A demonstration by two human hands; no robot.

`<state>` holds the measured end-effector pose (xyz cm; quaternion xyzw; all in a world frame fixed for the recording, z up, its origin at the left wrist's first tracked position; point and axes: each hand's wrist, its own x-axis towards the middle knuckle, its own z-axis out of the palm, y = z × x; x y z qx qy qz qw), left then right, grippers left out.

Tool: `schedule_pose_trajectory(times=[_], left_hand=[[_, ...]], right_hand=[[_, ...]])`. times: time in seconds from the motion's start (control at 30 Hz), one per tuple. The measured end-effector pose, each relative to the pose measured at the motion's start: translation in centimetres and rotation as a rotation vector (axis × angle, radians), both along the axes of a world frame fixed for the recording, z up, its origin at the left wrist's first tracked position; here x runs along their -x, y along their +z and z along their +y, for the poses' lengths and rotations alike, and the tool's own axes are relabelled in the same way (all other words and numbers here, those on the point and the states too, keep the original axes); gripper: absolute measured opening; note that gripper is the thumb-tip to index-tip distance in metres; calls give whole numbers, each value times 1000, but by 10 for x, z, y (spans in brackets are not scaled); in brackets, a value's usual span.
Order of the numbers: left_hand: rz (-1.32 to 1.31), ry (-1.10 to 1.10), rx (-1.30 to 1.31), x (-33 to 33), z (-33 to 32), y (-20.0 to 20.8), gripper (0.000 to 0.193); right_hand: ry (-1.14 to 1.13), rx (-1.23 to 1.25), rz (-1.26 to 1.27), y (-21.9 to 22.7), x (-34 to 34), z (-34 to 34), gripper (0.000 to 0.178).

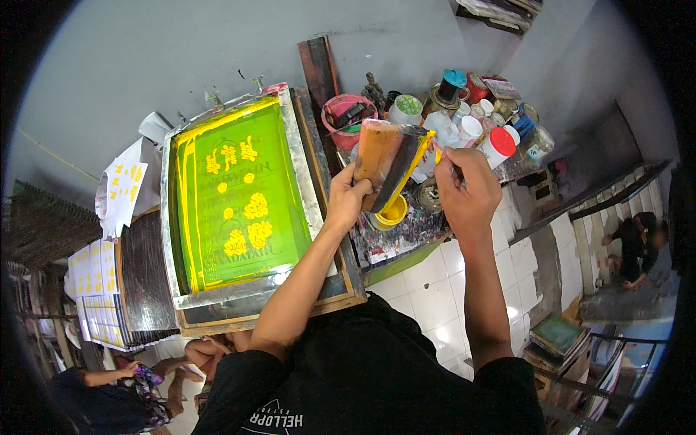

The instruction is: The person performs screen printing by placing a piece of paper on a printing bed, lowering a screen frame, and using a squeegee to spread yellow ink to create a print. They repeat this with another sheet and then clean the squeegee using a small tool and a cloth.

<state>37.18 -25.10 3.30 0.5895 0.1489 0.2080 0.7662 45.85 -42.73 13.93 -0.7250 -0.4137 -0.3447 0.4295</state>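
My left hand [346, 194] grips a wooden squeegee [384, 163] with a dark rubber blade smeared in yellow ink, held tilted over a small yellow ink pot [392, 212]. My right hand [467, 190] is closed on a thin tool whose tip meets the squeegee's yellow edge. To the left lies a metal-framed printing screen [239, 196] with green mesh and yellow ink patches.
A cluttered bench [413, 232] at the back right holds several paint jars [478, 123] and a pink bucket [346, 116]. Printed white sheets [94, 283] lie at left. A seated person [123, 391] is at the lower left, another person [638, 243] at the far right. White floor tiles [428, 297] below.
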Motion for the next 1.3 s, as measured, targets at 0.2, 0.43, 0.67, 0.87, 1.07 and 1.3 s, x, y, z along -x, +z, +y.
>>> schedule_pose_trajectory(times=[0.2,0.43,0.67,0.87,1.07,1.3], left_hand=[[5,-20,68,2,-1,-2,43],[-12,-26,30,3,0,-4,43],[-15,-9,-15,6,-3,-2,42],[-3,2,-44,5,-2,-2,41],[-22,21,7,3,-5,2,40],[-5,56,63,-6,-2,2,38]], right_hand=[[8,62,43,-10,3,-1,21],[30,45,64,-29,8,-2,22],[26,90,26,-64,7,-5,22],[83,120,131,-94,8,-7,19],[90,155,180,-113,9,-7,13],[124,283,123,-140,4,-8,14]])
